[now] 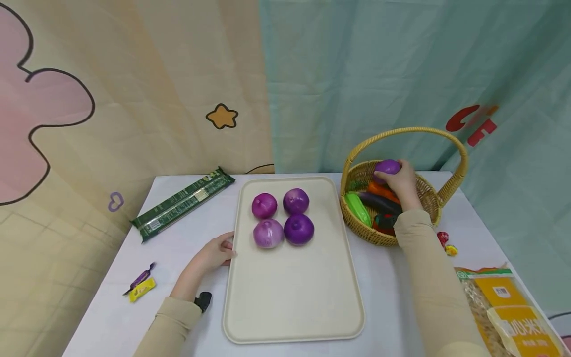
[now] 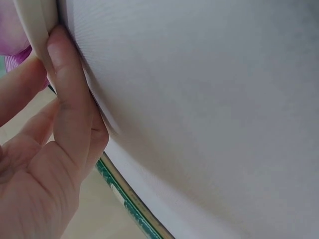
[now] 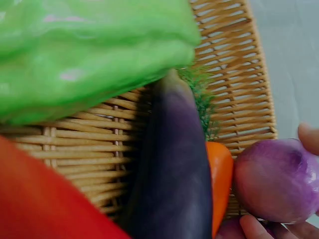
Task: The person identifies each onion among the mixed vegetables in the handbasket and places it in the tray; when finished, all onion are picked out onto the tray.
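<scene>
Four purple onions (image 1: 282,217) lie on the tray (image 1: 294,297) just right of your left hand (image 1: 214,254), whose fingers pinch the tray's edge, while your right hand (image 1: 403,182) curls around a fifth onion (image 1: 386,167) over the wicker basket (image 1: 428,198). Your left wrist view shows fingers (image 2: 70,99) clamped on the tray rim (image 2: 35,25). Your right wrist view shows the gripped onion (image 3: 276,180) beside a carrot (image 3: 219,174), an eggplant (image 3: 174,169) and a green vegetable (image 3: 89,50).

White table (image 1: 392,292) up front, and behind it hang a beige cartoon curtain (image 1: 134,84) and a teal one (image 1: 379,64).
</scene>
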Demonstrator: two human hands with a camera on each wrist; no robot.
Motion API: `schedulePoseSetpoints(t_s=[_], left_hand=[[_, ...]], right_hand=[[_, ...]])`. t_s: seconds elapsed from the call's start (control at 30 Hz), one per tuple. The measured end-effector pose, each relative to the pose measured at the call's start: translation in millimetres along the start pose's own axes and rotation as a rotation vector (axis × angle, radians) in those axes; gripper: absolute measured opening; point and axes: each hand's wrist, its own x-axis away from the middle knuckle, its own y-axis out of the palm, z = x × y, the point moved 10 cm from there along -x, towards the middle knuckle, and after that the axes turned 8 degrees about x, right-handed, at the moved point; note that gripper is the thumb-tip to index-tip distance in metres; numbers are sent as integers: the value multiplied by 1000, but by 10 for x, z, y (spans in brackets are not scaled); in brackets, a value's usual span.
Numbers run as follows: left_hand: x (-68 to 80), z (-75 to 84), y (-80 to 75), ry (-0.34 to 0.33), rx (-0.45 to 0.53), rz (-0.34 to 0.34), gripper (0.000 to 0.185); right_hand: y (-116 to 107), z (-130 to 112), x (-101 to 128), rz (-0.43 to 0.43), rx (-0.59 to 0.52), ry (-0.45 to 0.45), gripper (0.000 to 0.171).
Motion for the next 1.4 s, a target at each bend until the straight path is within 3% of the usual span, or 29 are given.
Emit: schedulePoseSetpoints(t_s=[0.13,0.4,0.6,0.77,0.97,1.2,1.4], left_hand=[[-35,-26,49,-3,0,-11,63],[-39,-10,65,-2,-17,-21,64],[-12,8,30,-20,-37,-14,64],[-23,11,12,-23,-41,-16,65],[-39,36,0,-29,-40,-20,64],[-34,26,9,-37,-40,-32,64],[-2,32,0,-36,-40,-30,65]], right_hand=[[-14,52,4,35,28,5,83],[-122,30,156,25,-30,1,86],[-191,-116,445,-20,-75,-66,92],[-96,-258,804,-126,-133,-103,94],[236,-488,1282,-278,-178,-169,87],[966,-678,1757,-472,-302,-266,74],[1596,-715,2082,-569,-319,-202,79]])
